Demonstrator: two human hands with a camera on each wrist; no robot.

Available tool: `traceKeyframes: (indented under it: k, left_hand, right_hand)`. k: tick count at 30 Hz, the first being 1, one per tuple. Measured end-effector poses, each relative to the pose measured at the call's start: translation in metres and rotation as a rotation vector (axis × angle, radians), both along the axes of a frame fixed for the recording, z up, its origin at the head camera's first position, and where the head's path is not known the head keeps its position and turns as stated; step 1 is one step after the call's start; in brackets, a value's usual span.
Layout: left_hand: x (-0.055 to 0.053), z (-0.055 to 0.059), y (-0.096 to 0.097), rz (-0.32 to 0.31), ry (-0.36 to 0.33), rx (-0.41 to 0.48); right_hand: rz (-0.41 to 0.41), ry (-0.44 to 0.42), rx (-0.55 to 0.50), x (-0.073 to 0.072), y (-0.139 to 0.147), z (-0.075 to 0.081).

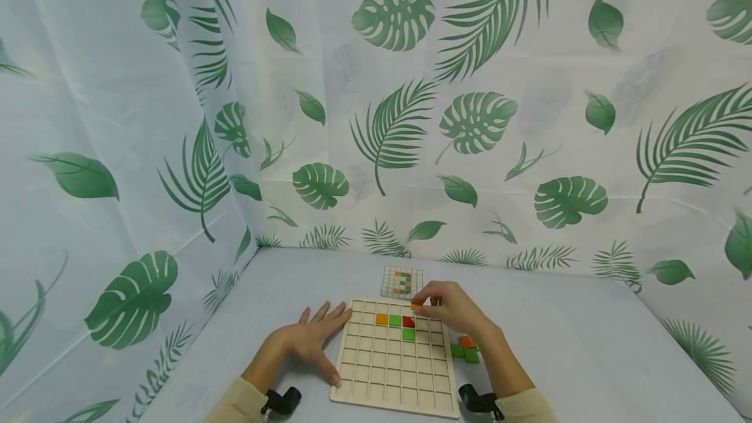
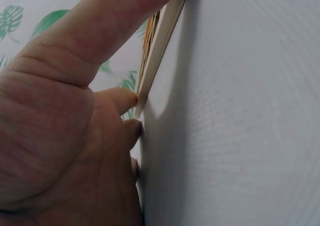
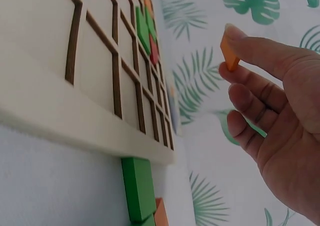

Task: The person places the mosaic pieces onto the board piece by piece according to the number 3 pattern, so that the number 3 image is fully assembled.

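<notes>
A wooden grid board [image 1: 393, 371] lies flat on the table. In its upper rows sit an orange tile [image 1: 382, 319], a green tile [image 1: 395, 320], a red tile [image 1: 408, 322] and, below the red one, another green tile [image 1: 408, 334]. My right hand [image 1: 449, 305] pinches an orange tile [image 3: 229, 54] between thumb and forefinger, over the board's far right part. Along the board's left edge my left hand [image 1: 308, 338] is spread, its thumb [image 2: 120, 21] at the near corner and its fingertips by the far one.
Loose green tiles [image 3: 138, 186] and orange ones lie in a small pile by the board's right edge. Behind the board lies a small pattern card [image 1: 402, 282] with a coloured grid. Leaf-printed cloth walls [image 1: 405, 116] rise behind the table and at its left.
</notes>
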State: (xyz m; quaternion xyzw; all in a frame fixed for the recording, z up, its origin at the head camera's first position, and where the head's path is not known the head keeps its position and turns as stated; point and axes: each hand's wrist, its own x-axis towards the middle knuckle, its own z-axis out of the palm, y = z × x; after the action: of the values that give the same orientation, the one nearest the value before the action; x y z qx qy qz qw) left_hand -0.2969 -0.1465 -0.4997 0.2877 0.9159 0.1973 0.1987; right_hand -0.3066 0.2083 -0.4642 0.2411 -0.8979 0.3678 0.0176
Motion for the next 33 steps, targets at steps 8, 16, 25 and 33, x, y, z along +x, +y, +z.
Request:
traceKeyframes:
  k: [8, 16, 25, 33]
  left_hand:
    - [0.001, 0.001, 0.000, -0.002, 0.003, 0.003]
    - [0.001, 0.001, 0.001, 0.000, 0.001, 0.001]
    - [0.001, 0.001, 0.000, -0.002, 0.005, -0.005]
    - [0.000, 0.000, 0.000, 0.002, -0.002, -0.004]
  right_hand:
    - [0.065, 0.020, -0.013, 0.000, -0.009, -0.002]
    - [0.055, 0.004, -0.008, 0.003, -0.009, -0.009]
    - [0.044, -0.025, 0.006, 0.005, -0.007, -0.014]
    - [0.064, -0.035, 0.010, 0.005, -0.008, -0.017]
